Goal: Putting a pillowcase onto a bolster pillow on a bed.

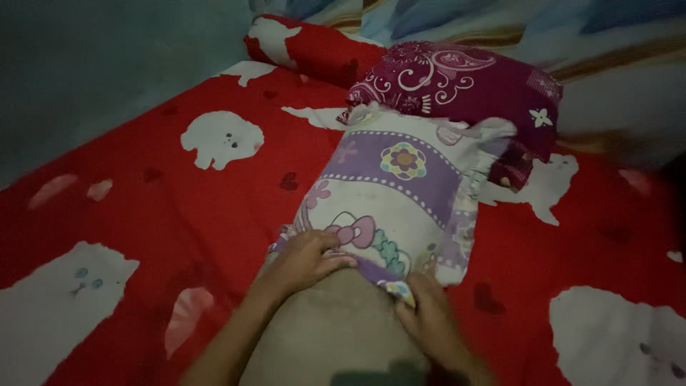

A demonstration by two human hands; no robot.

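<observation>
On the red cat-print bed (179,207), the left hand (307,259) and right hand (429,314) each pinch the open hem of the white-and-purple pillowcase (400,193), spreading it around the bare tan pillow (336,329) beside a maroon pillow (457,82).

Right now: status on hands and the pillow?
Left hand and right hand both grip the pillowcase hem. Bare pillow half out toward the camera. Maroon pillow touches the far end.
</observation>
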